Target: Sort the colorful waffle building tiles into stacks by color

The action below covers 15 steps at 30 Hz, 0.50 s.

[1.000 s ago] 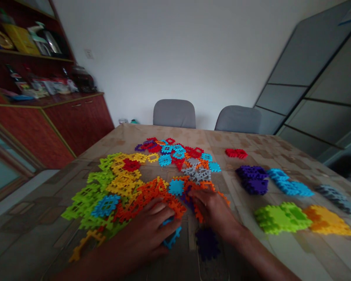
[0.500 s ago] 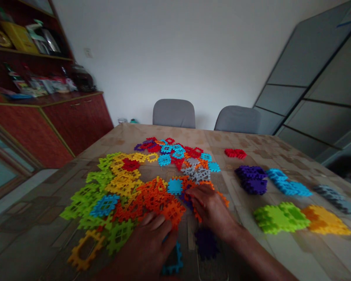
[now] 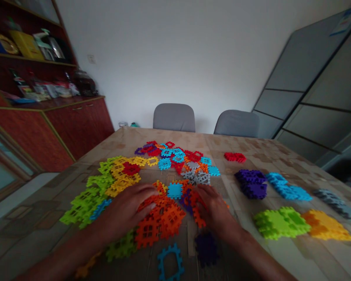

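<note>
Loose plastic interlocking tiles with notched edges lie in a broad pile on the table. My left hand (image 3: pixel 136 205) is over the orange tiles (image 3: pixel 148 230), its thumb apart from its bent fingers. Opposite it, my right hand (image 3: pixel 213 203) rests on more orange tiles at the pile's right side, fingers bent loosely over them; the fingertips are partly hidden. Between the hands lie a light blue tile (image 3: pixel 174 190) and a purple tile (image 3: pixel 186 201). A blue frame-shaped tile (image 3: pixel 170 263) and a dark purple tile (image 3: pixel 207 249) lie nearer to me.
Sorted stacks stand on the right: red (image 3: pixel 234 157), purple (image 3: pixel 251 183), blue (image 3: pixel 289 187), grey (image 3: pixel 337 203), green (image 3: pixel 280 222) and yellow-orange (image 3: pixel 326 225). Green tiles (image 3: pixel 87 199) and yellow tiles (image 3: pixel 121 181) spread left of the orange ones. Two grey chairs (image 3: pixel 174 117) stand behind the table.
My left hand has moved forward over the orange tiles, uncovering the blue frame-shaped tile and nearer orange ones. My right hand has shifted slightly right. The view has tilted up a little.
</note>
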Available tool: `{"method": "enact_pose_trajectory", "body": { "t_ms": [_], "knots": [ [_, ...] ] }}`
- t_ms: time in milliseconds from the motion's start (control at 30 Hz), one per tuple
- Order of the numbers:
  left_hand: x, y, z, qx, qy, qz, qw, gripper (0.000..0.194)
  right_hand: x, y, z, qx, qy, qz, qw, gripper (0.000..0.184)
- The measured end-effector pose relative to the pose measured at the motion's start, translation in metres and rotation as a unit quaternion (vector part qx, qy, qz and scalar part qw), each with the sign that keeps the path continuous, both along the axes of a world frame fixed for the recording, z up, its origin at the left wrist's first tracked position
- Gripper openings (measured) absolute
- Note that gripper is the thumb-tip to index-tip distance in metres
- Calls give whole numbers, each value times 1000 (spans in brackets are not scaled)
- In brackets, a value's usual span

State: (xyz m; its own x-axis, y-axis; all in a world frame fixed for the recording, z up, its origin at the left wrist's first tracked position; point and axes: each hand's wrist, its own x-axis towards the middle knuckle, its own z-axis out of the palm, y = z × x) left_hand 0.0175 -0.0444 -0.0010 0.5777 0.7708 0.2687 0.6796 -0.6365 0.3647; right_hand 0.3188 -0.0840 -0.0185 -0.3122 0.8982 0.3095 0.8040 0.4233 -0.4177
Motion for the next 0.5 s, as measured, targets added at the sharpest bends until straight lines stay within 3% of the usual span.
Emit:
{"method": "enact_pose_trajectory", "body": {
  "t_ms": [100,167,367,500],
  "knots": [
    [-7,32,8,-51,-44,1,998,34,-5,9,6,-21,21,15,999,41],
    [-11,63,16,-53,-54,5,997,40,-9,25,13,-21,16,-15,1000,40],
    [-8,168,30,-47,-45,64,996,41,2,110,23,-54,-25,-211,976,39],
    [10,216,30,-56,-19,107,993,36,22,158,21,-91,-45,-324,940,37]
  ]
}}
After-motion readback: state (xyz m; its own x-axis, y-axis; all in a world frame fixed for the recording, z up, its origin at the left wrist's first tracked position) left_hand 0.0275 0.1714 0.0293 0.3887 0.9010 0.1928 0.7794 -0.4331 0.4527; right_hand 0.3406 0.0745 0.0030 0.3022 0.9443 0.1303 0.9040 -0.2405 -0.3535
